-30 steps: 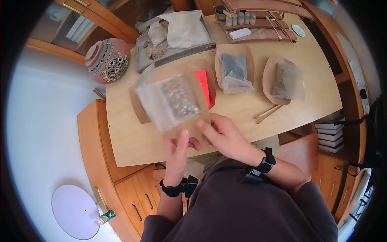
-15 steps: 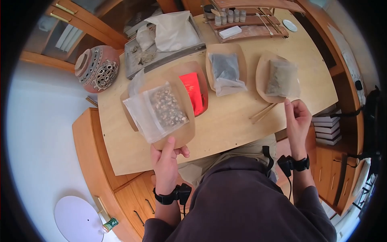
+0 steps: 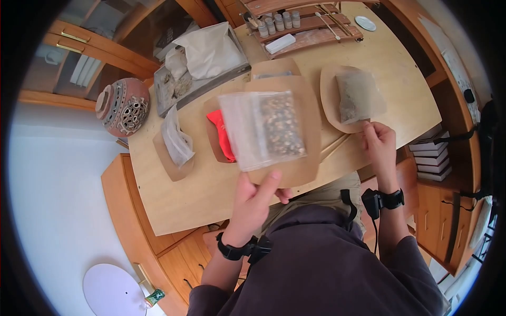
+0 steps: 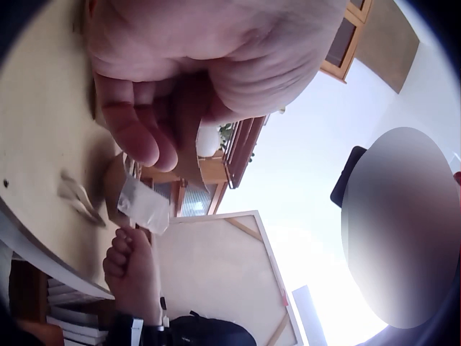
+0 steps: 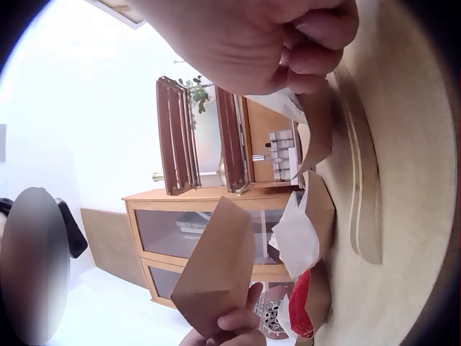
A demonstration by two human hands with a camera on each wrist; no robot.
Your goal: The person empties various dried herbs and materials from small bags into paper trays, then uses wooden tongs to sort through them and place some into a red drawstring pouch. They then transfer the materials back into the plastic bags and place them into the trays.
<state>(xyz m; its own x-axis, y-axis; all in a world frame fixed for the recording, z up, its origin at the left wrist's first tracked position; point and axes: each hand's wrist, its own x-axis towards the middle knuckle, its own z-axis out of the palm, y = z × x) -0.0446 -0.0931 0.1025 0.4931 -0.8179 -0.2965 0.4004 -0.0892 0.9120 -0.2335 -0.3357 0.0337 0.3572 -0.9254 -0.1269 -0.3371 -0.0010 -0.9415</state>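
Note:
My left hand (image 3: pixel 253 203) pinches the near end of a brown paper tray (image 3: pixel 312 131) in the head view. On that tray lies a clear bag (image 3: pixel 284 126) of speckled beads or seeds, raised above the table. My right hand (image 3: pixel 380 145) pinches the near edge of another brown tray (image 3: pixel 329 100), which bears a translucent bag of greyish-green stuff (image 3: pixel 354 97). In the right wrist view the left hand (image 5: pixel 234 328) grips its tray (image 5: pixel 216 267) from below. The left wrist view shows the right hand (image 4: pixel 133 270) at the other tray's edge.
Left of the raised tray are a red packet (image 3: pixel 220 134) on a tray and a whitish bag (image 3: pixel 176 139) on another. A partly hidden tray (image 3: pixel 274 67), a grey tray with white cloth (image 3: pixel 240 58), a patterned pot (image 3: pixel 126 108), small jars (image 3: pixel 279 22) and thin sticks (image 3: pixel 337 145) surround them.
The left hand has carried its tray and bag to the right, uncovering the whitish bag. The right hand has left the left tray and now pinches the right one.

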